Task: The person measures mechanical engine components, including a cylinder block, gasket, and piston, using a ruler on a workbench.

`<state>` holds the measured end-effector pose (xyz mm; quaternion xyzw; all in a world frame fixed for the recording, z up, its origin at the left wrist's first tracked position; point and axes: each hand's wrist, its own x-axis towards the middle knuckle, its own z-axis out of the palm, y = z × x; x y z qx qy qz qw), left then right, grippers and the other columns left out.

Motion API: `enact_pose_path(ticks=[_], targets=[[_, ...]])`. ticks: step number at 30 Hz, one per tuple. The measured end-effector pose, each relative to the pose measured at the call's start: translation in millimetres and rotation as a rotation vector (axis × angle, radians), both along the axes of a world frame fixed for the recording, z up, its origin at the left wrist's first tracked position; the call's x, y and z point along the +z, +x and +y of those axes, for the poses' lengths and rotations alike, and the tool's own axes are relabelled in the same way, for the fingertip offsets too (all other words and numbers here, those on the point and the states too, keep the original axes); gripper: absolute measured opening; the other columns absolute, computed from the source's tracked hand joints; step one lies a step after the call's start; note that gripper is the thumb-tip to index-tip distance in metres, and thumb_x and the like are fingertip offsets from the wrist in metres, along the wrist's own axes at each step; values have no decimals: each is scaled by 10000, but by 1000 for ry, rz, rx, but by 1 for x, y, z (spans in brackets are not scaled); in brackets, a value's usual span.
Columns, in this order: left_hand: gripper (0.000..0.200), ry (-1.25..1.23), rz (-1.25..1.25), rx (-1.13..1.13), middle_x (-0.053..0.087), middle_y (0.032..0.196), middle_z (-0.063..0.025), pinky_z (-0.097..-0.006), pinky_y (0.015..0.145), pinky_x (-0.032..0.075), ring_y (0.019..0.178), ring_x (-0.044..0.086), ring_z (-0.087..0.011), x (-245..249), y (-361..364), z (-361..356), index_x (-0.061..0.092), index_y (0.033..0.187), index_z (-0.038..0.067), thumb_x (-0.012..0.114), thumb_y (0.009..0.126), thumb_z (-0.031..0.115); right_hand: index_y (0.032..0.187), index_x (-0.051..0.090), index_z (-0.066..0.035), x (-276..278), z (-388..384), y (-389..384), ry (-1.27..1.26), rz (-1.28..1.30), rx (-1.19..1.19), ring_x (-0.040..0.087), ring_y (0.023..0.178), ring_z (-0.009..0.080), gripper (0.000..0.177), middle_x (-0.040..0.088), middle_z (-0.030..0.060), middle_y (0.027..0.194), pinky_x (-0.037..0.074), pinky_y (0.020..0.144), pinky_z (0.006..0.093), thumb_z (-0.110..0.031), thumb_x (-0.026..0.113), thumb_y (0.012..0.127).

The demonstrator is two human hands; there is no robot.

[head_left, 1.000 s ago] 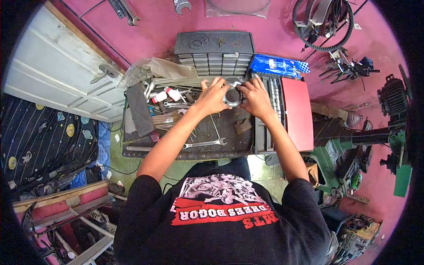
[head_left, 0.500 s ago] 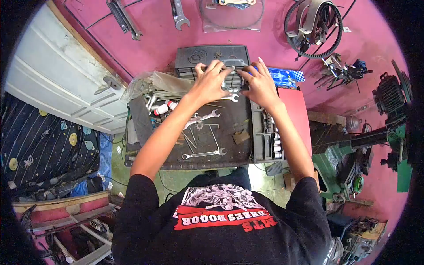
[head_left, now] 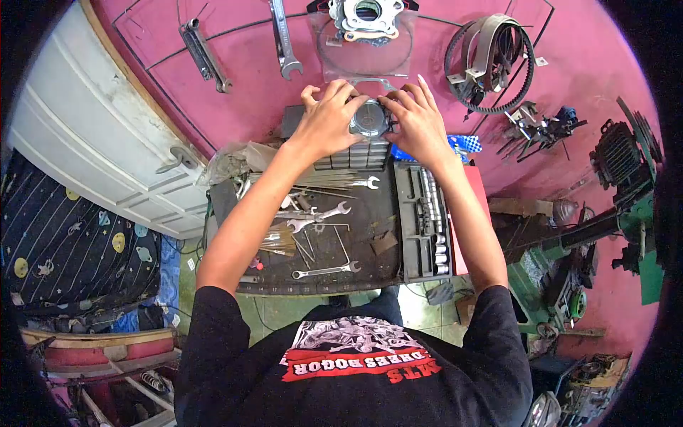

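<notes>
Between my two hands is a round grey metal part (head_left: 370, 118) with a dark circular face, raised in front of the black drawer cabinet (head_left: 361, 156). The fingers and thumb of my left hand (head_left: 329, 119) curl around its left side. On its right side, my right hand (head_left: 416, 122) grips the rim with bent fingers. A thin grey flange-like edge (head_left: 371, 83) shows just above the part, between the fingertips.
Wrenches (head_left: 326, 270) and thin rods lie on the dark workbench (head_left: 348, 242). A socket tray (head_left: 420, 242) stands at its right, beside a red panel (head_left: 475, 188) and a blue packet (head_left: 462, 144). Gaskets (head_left: 368, 18), big wrenches (head_left: 283, 43) and belts (head_left: 491, 60) hang on the pink wall.
Both hands have lifted the round part up and away from the bench, and its circular face shows more fully. The view has tilted up, bringing more of the wall's gaskets into sight.
</notes>
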<state>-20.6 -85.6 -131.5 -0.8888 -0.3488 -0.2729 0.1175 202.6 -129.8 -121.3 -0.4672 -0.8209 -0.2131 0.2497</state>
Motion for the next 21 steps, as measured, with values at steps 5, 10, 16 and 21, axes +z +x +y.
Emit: enact_pose_path(ticks=[5, 10, 16, 21], targets=[[734, 62, -45, -51, 587, 1221, -18, -606, 1001, 277, 1307, 467, -201, 26, -3, -1, 670, 1302, 123, 907, 643, 344, 1307, 664, -102, 19, 3, 1, 67, 6, 4, 514, 1312, 298, 753, 638, 63, 1266, 238, 1269, 495, -260, 913, 615], [791, 105, 0, -14, 589, 1285, 2, -558, 1010, 247, 1355, 443, -198, 47, -3, 0, 657, 1334, 170, 906, 636, 449, 1313, 666, -129, 42, 1, -1, 113, -15, -28, 522, 1311, 279, 749, 644, 37, 1263, 236, 1270, 491, -263, 911, 618], [782, 183, -30, -42, 592, 1281, 8, -552, 1002, 246, 1347, 449, -189, 75, -3, 6, 649, 1347, 177, 900, 652, 433, 1308, 668, -137, 71, 5, 2, 211, -33, -15, 533, 1299, 281, 723, 651, 35, 1255, 240, 1266, 499, -239, 901, 632], [689, 315, -53, -66, 608, 1236, -5, -557, 970, 267, 1298, 483, -173, 102, 1, 13, 660, 1316, 130, 872, 709, 376, 1301, 670, -141, 94, 12, 7, 304, -15, 17, 544, 1291, 280, 709, 652, 36, 1263, 252, 1261, 506, -228, 893, 633]])
